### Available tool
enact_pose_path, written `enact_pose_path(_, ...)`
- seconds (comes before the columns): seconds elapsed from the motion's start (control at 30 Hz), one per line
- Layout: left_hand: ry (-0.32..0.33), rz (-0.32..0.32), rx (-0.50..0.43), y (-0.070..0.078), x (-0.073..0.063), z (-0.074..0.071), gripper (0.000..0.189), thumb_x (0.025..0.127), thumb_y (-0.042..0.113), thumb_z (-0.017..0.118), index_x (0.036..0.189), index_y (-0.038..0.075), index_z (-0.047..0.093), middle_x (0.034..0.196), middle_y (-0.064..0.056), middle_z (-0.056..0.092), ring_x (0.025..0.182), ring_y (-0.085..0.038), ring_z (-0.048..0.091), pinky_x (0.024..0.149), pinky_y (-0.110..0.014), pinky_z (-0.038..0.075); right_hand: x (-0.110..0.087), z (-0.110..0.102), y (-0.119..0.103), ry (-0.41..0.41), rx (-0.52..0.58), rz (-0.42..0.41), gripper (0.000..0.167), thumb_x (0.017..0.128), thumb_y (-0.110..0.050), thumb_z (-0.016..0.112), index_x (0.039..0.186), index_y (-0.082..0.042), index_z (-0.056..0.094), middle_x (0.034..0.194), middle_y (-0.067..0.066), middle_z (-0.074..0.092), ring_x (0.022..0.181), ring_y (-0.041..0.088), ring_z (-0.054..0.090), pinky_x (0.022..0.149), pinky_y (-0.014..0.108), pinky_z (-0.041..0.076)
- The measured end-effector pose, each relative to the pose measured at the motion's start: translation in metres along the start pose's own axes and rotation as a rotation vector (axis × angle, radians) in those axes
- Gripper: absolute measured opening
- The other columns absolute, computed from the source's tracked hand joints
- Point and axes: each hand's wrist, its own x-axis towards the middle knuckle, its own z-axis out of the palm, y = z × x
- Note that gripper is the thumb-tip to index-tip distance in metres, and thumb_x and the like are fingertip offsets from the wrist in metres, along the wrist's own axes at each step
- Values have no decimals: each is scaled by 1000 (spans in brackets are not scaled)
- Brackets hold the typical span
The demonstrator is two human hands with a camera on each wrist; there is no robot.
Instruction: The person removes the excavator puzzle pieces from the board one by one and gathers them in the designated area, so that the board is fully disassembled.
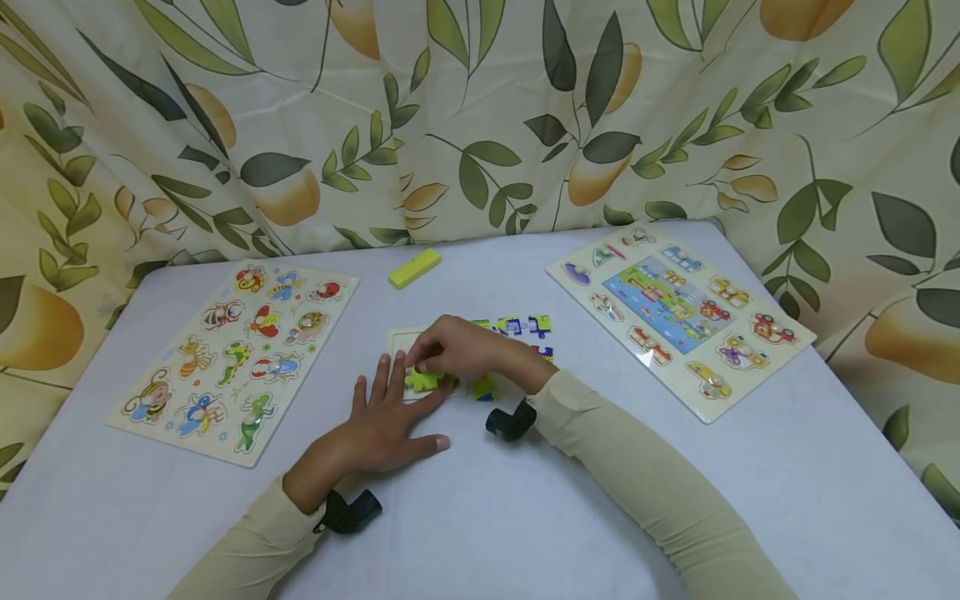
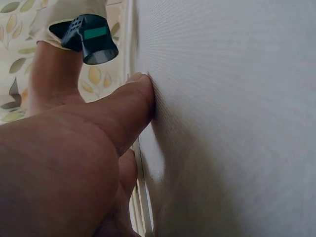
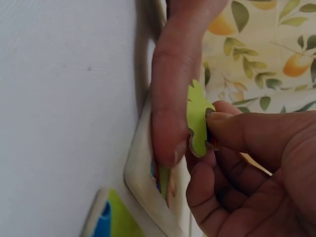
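My right hand [image 1: 467, 343] is above a small jigsaw tray [image 1: 400, 337] near the middle of the table. Its thumb and fingers pinch a green jigsaw piece [image 3: 198, 116], held on edge over the tray in the right wrist view. The left hand [image 1: 382, 433] lies with fingers spread at the tray's near left side, and its index finger reaches over the rim [image 3: 139, 180]. Several green pieces [image 1: 423, 380] sit inside the tray, partly covered by both hands. In the left wrist view the left thumb [image 2: 136, 101] rests against the white tablecloth.
Several loose jigsaw pieces [image 1: 528, 325] lie right of the tray, with one piece [image 1: 485, 389] by its near corner. A yellow-green block [image 1: 414, 269] sits behind. An insect puzzle board [image 1: 258, 325] is at left, a vehicle puzzle board [image 1: 686, 346] at right. A patterned curtain [image 1: 480, 125] hangs behind.
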Motion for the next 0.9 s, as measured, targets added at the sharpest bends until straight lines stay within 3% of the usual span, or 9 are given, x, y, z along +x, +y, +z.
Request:
enact_pose_path(0.47, 0, -26, -8, 1, -1, 0, 71, 91, 61, 54, 153, 36, 30, 157, -26, -16, 141, -41, -24, 105, -68, -7, -12, -17, 6, 35, -36, 32, 19, 94, 0, 61, 110, -2, 72, 97, 0, 70, 88, 14, 61, 84, 25, 48)
enact_pose_path(0.9, -3, -25, -10, 0, -1, 1, 72, 91, 64, 53, 153, 35, 29, 156, -25, -19, 140, -40, -27, 105, -67, -9, -37, -24, 11, 13, -51, 27, 17, 93, 1, 62, 106, -2, 73, 93, -1, 70, 83, 14, 59, 80, 26, 49)
